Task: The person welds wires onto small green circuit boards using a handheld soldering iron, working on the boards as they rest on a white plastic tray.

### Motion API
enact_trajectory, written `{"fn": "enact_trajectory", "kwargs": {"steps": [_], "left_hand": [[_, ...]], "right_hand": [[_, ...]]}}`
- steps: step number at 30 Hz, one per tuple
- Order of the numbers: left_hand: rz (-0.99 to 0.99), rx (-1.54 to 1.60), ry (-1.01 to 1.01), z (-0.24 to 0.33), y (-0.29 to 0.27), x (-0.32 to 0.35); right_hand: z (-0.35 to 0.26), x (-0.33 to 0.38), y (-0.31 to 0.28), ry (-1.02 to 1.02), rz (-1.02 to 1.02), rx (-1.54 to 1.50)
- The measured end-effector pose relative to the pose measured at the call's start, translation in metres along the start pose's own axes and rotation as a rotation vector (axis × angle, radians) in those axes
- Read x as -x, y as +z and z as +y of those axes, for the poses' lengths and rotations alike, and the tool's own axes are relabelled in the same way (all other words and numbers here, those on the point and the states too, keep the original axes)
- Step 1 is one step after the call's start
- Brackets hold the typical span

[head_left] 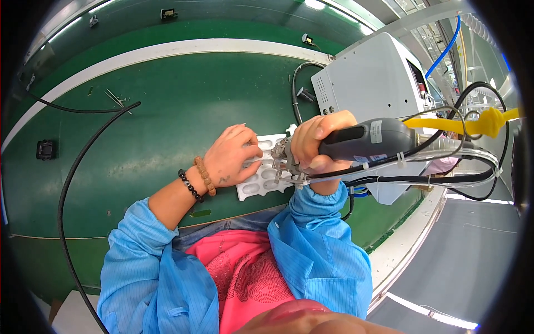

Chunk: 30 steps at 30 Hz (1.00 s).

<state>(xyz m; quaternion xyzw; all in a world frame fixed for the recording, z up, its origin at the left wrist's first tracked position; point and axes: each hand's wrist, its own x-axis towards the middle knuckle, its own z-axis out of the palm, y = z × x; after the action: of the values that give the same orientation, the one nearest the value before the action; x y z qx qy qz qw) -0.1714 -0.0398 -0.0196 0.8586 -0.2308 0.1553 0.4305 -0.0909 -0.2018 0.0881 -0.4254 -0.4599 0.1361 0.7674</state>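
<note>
My right hand (320, 139) is wrapped round a dark grey handheld power tool (367, 140) that lies almost level, its cables running off to the right. The tool's metal head (283, 161) sits over the right side of a white moulded tray (253, 188) with rounded hollows. On the tray's left side rests my left hand (239, 153), fingers bent and spread, with a gap between thumb and forefinger. Whether a small part lies under those fingertips is hidden. Bead bracelets (201, 177) circle my left wrist.
A light grey machine box (367, 78) stands at the back right. Black cable (69, 178) loops across the green table (183, 94) on the left. Tweezers (117, 100) and a small black part (46, 149) lie there too. A knotted yellow strap (489, 121) hangs at right.
</note>
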Motion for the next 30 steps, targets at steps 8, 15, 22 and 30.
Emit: {"fn": "enact_trajectory", "kwargs": {"steps": [8,15,22,30], "left_hand": [[-0.004,-0.005,-0.002,-0.001,-0.001,-0.001],[-0.003,-0.007,0.004,0.000,0.000,0.001],[0.000,0.011,0.016,-0.005,0.006,0.005],[0.026,-0.021,0.004,-0.008,0.005,0.004]], "right_hand": [[-0.002,-0.002,0.007,0.092,0.015,-0.096],[-0.002,0.000,0.011,0.051,0.050,-0.135],[-0.002,0.004,0.013,0.025,0.162,-0.011],[-0.010,-0.004,-0.011,-0.229,0.165,0.054]]}}
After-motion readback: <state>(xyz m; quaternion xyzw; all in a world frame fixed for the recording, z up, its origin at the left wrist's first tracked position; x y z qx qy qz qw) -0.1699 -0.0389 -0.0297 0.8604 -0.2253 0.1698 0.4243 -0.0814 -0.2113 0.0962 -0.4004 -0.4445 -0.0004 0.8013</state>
